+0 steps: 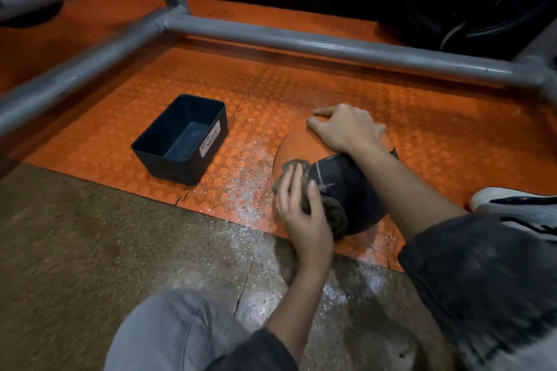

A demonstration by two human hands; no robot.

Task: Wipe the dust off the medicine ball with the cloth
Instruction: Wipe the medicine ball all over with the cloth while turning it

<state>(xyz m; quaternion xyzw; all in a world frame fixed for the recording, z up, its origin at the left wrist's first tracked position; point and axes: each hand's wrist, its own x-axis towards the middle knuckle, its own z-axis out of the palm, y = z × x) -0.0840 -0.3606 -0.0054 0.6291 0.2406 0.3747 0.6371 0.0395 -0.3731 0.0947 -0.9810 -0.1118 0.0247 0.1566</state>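
Here, the round orange and dark-grey medicine ball (346,181) sits on the orange studded floor mat (437,135), right of a black plastic bin (180,141); the left hand (301,211) grips a crumpled grey-brown cloth (337,215) against its near-left side; the right hand (346,128) rests loosely spread on its orange top, holding nothing.

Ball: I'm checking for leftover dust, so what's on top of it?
The right hand rests on the orange part of the ball; the left hand holds the cloth against its left side. Black surface shows between them. Whatever lies beneath hands and cloth is covered.
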